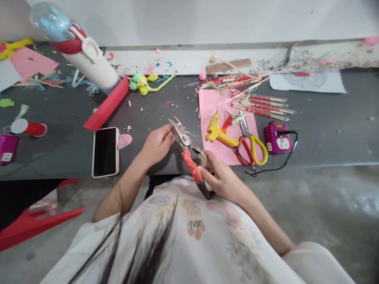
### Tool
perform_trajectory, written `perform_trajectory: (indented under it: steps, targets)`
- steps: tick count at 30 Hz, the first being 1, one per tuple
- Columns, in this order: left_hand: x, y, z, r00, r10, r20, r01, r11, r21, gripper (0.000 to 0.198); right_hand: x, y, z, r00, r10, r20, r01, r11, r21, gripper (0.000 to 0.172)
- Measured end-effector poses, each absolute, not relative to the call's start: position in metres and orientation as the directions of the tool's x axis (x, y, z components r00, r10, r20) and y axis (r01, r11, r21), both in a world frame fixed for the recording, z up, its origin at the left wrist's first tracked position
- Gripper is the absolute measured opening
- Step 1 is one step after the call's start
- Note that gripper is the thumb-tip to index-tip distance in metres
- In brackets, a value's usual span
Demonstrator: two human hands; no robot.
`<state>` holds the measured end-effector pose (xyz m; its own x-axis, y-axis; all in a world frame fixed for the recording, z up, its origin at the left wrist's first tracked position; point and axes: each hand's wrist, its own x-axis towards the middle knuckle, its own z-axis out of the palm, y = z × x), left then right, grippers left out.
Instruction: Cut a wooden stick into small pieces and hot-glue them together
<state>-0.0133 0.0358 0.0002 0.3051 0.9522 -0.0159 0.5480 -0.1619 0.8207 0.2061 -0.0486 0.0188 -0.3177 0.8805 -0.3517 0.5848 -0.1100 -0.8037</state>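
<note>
My right hand (220, 173) is closed around one handle of the pruning shears (191, 163), whose other handle is wrapped in orange tape. The blades are spread and point away from me, over the table's front part. Beside them my left hand (158, 145) is pinched, its fingertips at the left blade. A tiny pale piece, perhaps a bit of stick, shows between the blades; whether my left fingers hold it is hidden. Right of the shears, a yellow glue gun (220, 131) and scissors (250, 142) with red and yellow handles lie on pink paper (207, 103).
Wrapped sticks (260, 106) lie behind the glue gun. A purple box (278, 138) with a black cable stands at right. To the left are a phone (105, 152), a red strip (108, 104), a bottle (85, 59) and a red spool (31, 127). Small scraps dot the dark table (151, 110).
</note>
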Motion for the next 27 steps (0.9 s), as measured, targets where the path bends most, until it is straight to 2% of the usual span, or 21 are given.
perform_trajectory:
  steps: [12,27]
  targets:
    - [-0.013,0.0383,0.0052,0.347,0.938,0.021,0.573,-0.23,0.787,0.029,0.2051,-0.0474,0.0178,-0.314,0.885,-0.345,0.57,-0.115,-0.814,0.045]
    - [-0.0123,0.038,0.0058,0.34,0.94,0.022,0.602,-0.236,0.763,0.032,0.2058,-0.0463,0.0224,-0.321,0.876,-0.36,0.51,-0.16,-0.845,0.049]
